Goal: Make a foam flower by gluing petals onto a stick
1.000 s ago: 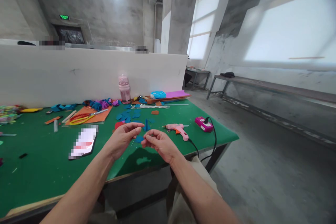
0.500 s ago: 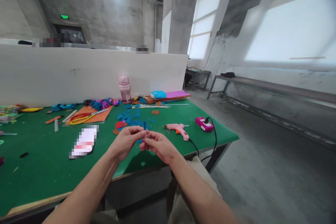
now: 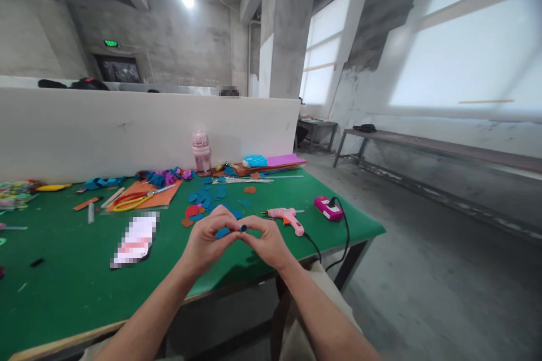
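Together, the left grip [image 3: 212, 235] and right grip [image 3: 267, 241] are pinching a small dark-blue roll [image 3: 243, 228] between their fingertips, holding it above the green-covered surface [image 3: 84, 293]. Beyond, flat blue cut-out pieces [image 3: 205, 201] are lying scattered; rightward, a pink glue gun [image 3: 278, 214] with an orange trigger [image 3: 287, 221] is resting near a magenta power box [image 3: 327, 208].

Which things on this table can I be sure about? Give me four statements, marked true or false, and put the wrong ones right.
1. The left hand and right hand hold a small blue piece between their fingers. True.
2. The pink glue gun is in the right hand. False: the pink glue gun lies on the green table.
3. The pink bottle stands upright by the white partition. True.
4. The scissors lie on a purple sheet. False: that sheet is orange.
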Available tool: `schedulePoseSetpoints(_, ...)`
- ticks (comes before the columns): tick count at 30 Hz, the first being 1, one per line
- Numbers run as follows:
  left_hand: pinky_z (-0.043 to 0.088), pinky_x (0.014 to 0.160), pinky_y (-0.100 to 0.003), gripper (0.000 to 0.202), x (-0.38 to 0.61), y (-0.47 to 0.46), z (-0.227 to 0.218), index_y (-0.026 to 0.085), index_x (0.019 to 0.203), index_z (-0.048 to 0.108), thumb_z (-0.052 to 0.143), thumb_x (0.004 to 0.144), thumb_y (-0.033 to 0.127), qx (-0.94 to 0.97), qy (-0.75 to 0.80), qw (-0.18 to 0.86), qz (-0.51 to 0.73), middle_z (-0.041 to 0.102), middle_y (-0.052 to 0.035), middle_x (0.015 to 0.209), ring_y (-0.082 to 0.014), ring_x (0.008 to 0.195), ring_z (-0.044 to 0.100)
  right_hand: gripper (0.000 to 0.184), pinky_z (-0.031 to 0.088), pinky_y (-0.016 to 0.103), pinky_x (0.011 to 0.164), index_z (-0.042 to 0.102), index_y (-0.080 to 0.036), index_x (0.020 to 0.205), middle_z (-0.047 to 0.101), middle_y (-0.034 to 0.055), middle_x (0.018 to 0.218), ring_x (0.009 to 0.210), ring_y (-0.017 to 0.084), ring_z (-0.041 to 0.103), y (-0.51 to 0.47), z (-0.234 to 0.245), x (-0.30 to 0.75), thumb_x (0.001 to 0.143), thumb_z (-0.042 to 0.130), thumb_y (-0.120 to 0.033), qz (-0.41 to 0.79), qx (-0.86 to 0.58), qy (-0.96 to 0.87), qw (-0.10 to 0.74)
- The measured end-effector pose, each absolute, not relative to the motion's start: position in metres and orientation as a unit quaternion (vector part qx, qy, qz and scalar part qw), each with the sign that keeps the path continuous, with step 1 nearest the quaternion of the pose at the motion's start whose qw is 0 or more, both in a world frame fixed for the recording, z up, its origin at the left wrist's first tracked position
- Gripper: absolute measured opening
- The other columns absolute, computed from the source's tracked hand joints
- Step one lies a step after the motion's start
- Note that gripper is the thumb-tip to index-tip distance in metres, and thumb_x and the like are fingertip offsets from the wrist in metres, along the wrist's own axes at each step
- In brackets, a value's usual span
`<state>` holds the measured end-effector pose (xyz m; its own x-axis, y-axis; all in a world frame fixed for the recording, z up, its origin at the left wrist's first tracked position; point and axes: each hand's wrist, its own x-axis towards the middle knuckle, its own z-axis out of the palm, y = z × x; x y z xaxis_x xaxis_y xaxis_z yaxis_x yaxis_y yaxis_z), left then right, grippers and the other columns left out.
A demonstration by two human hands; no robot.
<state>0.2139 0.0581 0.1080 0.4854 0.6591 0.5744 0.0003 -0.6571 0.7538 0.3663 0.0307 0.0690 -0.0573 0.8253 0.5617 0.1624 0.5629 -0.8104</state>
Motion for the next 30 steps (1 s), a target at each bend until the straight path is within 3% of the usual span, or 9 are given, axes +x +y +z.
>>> schedulePoseSetpoints(10, 0.036, 0.059, -0.022, 0.012, 0.214, 0.071, 0.096, 0.017, 0.060, 0.054, 0.063, 0.068, 0.019, 0.777, 0.223, 0.353, 0.471, 0.050, 0.0006, 0.063, -0.0113, 0.063, 0.047, 0.018, 0.042, 0.023, 0.066, 0.067, -0.017, 0.073, 0.063, -0.0012, 0.066, 0.066, 0.014, 0.057, 0.039, 0.061, 0.363, 0.071, 0.060, -0.033, 0.284, -0.422, -0.663, 0.549)
schedulePoseSetpoints(16, 0.037, 0.055, -0.021, 0.020, 0.214, 0.075, 0.093, 0.015, 0.059, 0.049, 0.065, 0.065, 0.026, 0.737, 0.256, 0.426, 0.459, 0.047, 0.0019, 0.062, -0.0095, 0.059, 0.046, 0.021, 0.042, 0.024, 0.067, 0.067, -0.016, 0.072, 0.064, -0.0005, 0.066, 0.067, 0.014, 0.057, 0.043, 0.059, 0.360, 0.068, 0.062, -0.036, 0.300, -0.428, -0.645, 0.557)
schedulePoseSetpoints(25, 0.037, 0.054, -0.020, 0.022, 0.216, 0.073, 0.095, 0.015, 0.059, 0.049, 0.067, 0.062, 0.026, 0.721, 0.269, 0.450, 0.453, 0.046, 0.0025, 0.061, -0.0086, 0.058, 0.043, 0.019, 0.040, 0.024, 0.067, 0.067, -0.016, 0.068, 0.062, -0.0019, 0.064, 0.065, 0.013, 0.054, 0.044, 0.058, 0.358, 0.067, 0.063, -0.035, 0.327, -0.422, -0.629, 0.565)
schedulePoseSetpoints(28, 0.040, 0.058, -0.021, 0.022, 0.213, 0.078, 0.092, 0.016, 0.078, 0.056, 0.067, 0.062, 0.026, 0.722, 0.283, 0.468, 0.423, 0.051, 0.0012, 0.069, -0.0096, 0.063, 0.046, 0.016, 0.040, 0.024, 0.067, 0.067, -0.017, 0.066, 0.062, -0.0024, 0.063, 0.064, 0.012, 0.053, 0.045, 0.057, 0.356, 0.063, 0.067, -0.032, 0.415, -0.403, -0.564, 0.589)
schedulePoseSetpoints(30, 0.041, 0.063, -0.023, 0.046, 0.210, 0.084, 0.090, 0.019, 0.103, 0.053, 0.069, 0.060, 0.026, 0.725, 0.289, 0.491, 0.388, 0.055, -0.0013, 0.082, -0.0112, 0.070, 0.050, 0.015, 0.040, 0.024, 0.068, 0.067, -0.016, 0.066, 0.063, -0.0019, 0.064, 0.064, 0.011, 0.054, 0.047, 0.055, 0.355, 0.061, 0.069, -0.031, 0.482, -0.385, -0.506, 0.603)
